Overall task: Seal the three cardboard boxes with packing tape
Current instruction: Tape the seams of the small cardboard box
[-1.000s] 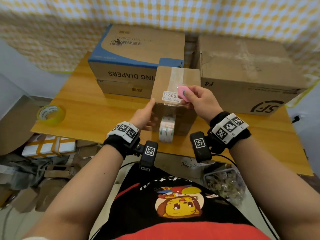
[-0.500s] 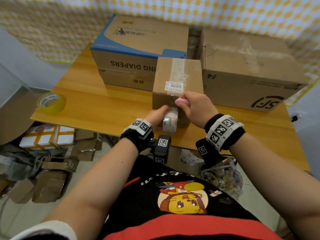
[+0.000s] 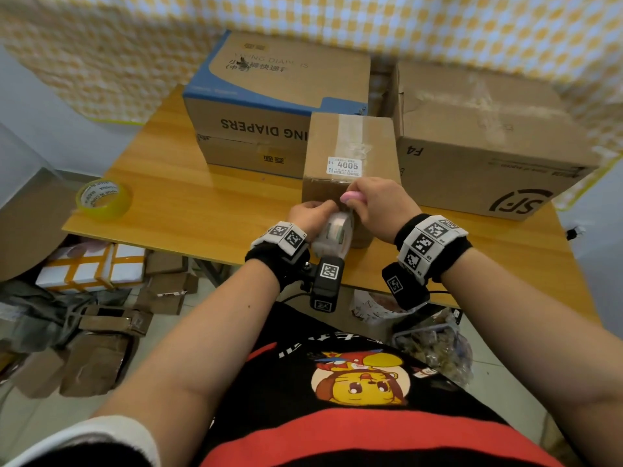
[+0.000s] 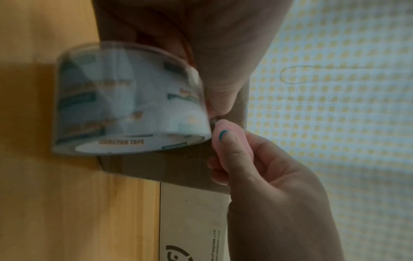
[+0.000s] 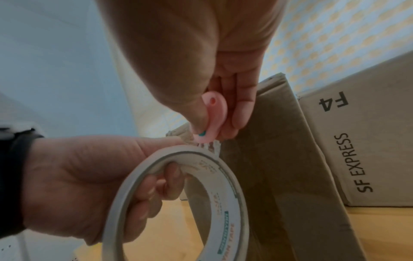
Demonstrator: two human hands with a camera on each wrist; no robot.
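Observation:
A small cardboard box [image 3: 350,153] with clear tape along its top and a "4005" label stands at the table's front middle. My left hand [image 3: 312,215] grips a clear tape roll [image 3: 332,232] against the box's near face, fingers through its core [image 5: 165,178]. My right hand [image 3: 377,205] pinches a small pink cutter [image 3: 350,197] at the tape just above the roll [image 4: 132,98]; the cutter [image 5: 211,121] touches the crinkled tape strip. A blue-topped diapers box [image 3: 276,96] stands at the back left and a large SF box [image 3: 485,136] at the back right.
A second, yellowish tape roll [image 3: 102,198] lies on the wooden table [image 3: 188,210] near its left edge. Flattened cardboard and packages [image 3: 91,271] litter the floor to the left. A bag of small items [image 3: 435,345] sits under the table's front edge.
Both hands came down from the box's top edge to its near face, drawing the tape over the edge. The cutter now sits at the tape by the roll.

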